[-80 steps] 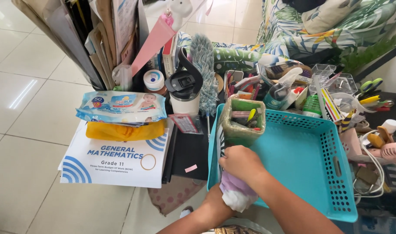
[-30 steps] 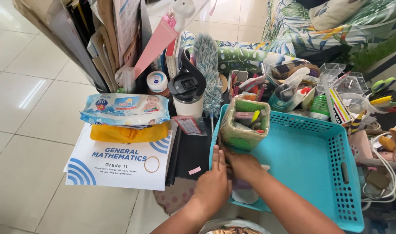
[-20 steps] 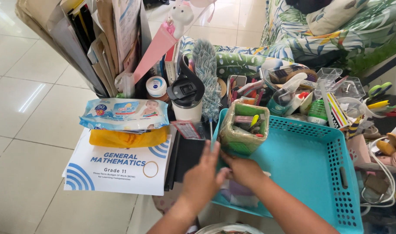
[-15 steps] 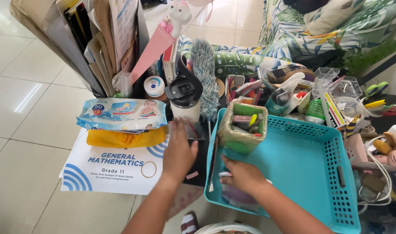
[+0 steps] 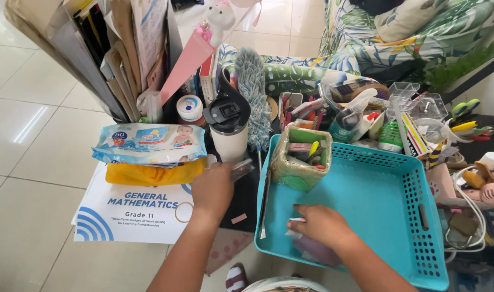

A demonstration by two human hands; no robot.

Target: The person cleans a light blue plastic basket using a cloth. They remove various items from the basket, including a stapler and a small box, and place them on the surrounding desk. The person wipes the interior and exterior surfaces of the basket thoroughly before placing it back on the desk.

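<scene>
Turquoise basket [image 5: 387, 178] amid floor clutter on pale tiles [image 5: 36, 157]

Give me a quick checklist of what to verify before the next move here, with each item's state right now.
1. Left hand has a grip on the small clear-wrapped item: cannot tell; the fingers touch it, but a closed grip is not visible.
2. Right hand is inside the teal basket: ok; it rests on a pale purple item at the near edge.
3. Green container upright in the basket's far left corner: ok.
4. Basket floor has free space: ok; the middle and right side are bare.
5. White tumbler stands apart from the left hand: ok, though close.
6. Wet-wipes pack lies steady on the yellow pouch: ok.
</scene>
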